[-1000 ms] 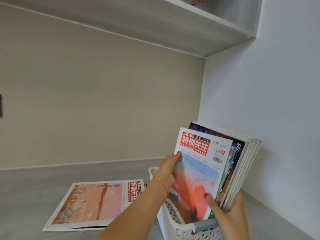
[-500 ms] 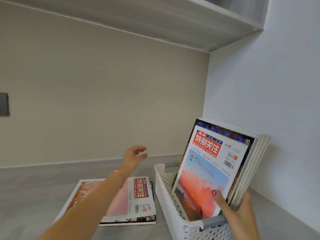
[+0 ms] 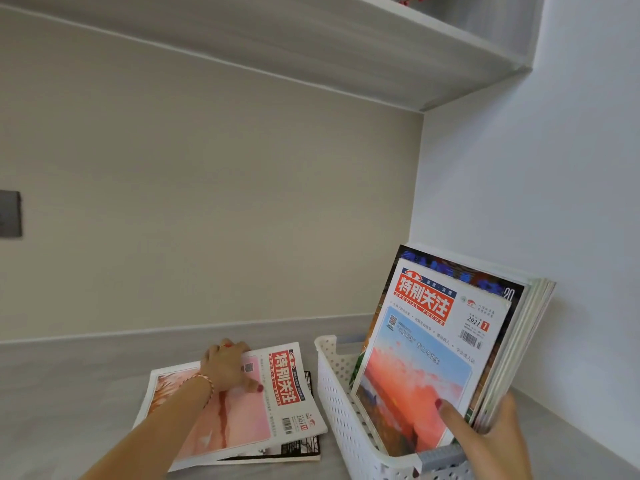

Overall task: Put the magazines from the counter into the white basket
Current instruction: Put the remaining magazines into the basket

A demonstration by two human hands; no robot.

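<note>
A white perforated basket (image 3: 337,400) stands on the grey counter (image 3: 86,393) at the lower right. Several magazines (image 3: 433,341) stand upright in it, leaning right; the front one has a red title and an orange sky picture. My right hand (image 3: 485,438) grips this stack near its lower right, thumb on the front cover. Left of the basket a pink-covered magazine (image 3: 277,400) lies on another magazine (image 3: 308,445) flat on the counter. My left hand (image 3: 227,367) grips the far edge of the pink one, thumb on its cover.
A beige back wall (image 3: 207,220) and a white side wall (image 3: 536,185) meet in the corner behind the basket. A grey shelf (image 3: 346,46) hangs overhead. A dark wall plate (image 3: 10,213) is at the far left.
My left hand let go of the front magazine in the basket, swung left and came down onto the pink magazine on the counter. My right hand kept holding the stack.
</note>
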